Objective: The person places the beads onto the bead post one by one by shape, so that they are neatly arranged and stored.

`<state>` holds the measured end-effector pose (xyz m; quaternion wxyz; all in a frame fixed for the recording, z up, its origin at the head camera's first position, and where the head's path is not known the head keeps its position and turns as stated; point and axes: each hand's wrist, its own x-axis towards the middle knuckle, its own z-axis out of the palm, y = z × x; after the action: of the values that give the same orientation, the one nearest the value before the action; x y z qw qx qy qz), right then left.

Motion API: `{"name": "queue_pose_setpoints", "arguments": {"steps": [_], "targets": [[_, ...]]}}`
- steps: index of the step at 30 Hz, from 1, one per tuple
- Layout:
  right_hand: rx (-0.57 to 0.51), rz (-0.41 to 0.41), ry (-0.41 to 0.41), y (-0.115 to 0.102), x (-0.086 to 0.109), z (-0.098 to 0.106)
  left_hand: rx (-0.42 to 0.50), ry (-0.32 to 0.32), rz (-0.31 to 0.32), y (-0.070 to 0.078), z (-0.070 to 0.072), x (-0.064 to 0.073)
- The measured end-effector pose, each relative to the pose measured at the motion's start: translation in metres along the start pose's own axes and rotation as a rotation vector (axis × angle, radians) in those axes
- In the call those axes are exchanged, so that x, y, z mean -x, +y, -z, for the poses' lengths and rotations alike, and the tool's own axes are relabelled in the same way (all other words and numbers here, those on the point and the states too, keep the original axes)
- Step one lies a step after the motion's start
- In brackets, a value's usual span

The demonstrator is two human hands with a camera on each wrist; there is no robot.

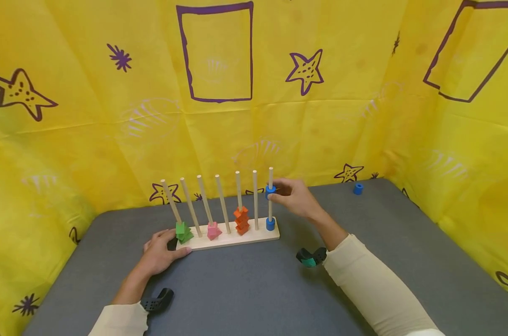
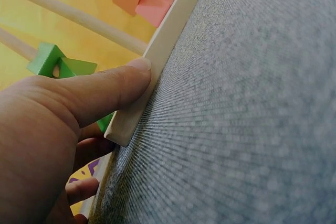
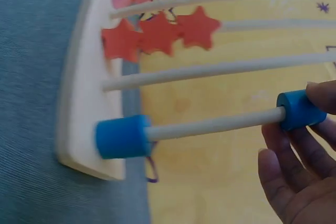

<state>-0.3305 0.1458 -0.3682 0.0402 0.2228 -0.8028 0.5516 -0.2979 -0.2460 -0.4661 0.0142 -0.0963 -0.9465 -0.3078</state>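
Observation:
A wooden peg board [image 1: 233, 239] with several upright pegs stands on the table. My right hand [image 1: 295, 198] pinches a blue cylinder bead [image 1: 270, 192] between thumb and fingers. The bead is threaded on the rightmost peg [image 3: 215, 125], high above another blue bead [image 3: 123, 137] at its foot. At the other end, my left hand [image 1: 159, 252] grips the board, its thumb [image 2: 113, 90] along the front edge and its fingers partly hidden behind. Green blocks [image 1: 182, 232] sit on the leftmost peg beside this hand. Pink blocks [image 1: 214, 231] and orange stars [image 3: 160, 34] are on other pegs.
One loose blue bead [image 1: 358, 188] lies on the grey table [image 1: 245, 289] at the back right. A yellow cloth [image 1: 271, 121] with purple drawings hangs behind and along the sides. Black straps [image 1: 157, 301] are worn at both wrists.

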Motion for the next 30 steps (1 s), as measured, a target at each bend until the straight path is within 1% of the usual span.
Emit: {"name": "queue_pose_setpoints", "arguments": {"steps": [4,5,7,11,12,13,19,24,30], "targets": [[0.042,-0.016,0.011,0.015,0.008,-0.007,0.000,0.005,-0.008,0.001,-0.002,0.000],[0.058,-0.021,0.012,0.012,0.011,-0.009,-0.001,0.004,-0.006,0.001,-0.002,0.000],[0.070,-0.025,0.017,0.017,0.014,-0.012,0.001,0.003,-0.007,0.000,-0.002,0.000],[0.063,-0.019,0.008,0.027,0.018,-0.018,0.005,-0.002,-0.009,0.001,-0.001,0.001],[0.057,-0.016,0.005,0.035,0.018,-0.019,0.005,-0.001,-0.011,0.001,-0.001,0.001],[0.051,-0.011,-0.001,0.037,0.018,-0.020,0.003,-0.001,-0.013,0.000,0.000,0.002],[0.069,0.006,-0.021,0.050,0.021,-0.024,0.000,-0.012,-0.012,-0.001,-0.001,-0.001],[0.064,-0.002,-0.034,0.058,0.022,-0.027,0.006,-0.009,-0.024,-0.001,-0.001,-0.001],[0.051,0.000,-0.062,0.063,0.022,-0.028,-0.004,0.000,-0.043,-0.001,0.001,-0.002]]}}
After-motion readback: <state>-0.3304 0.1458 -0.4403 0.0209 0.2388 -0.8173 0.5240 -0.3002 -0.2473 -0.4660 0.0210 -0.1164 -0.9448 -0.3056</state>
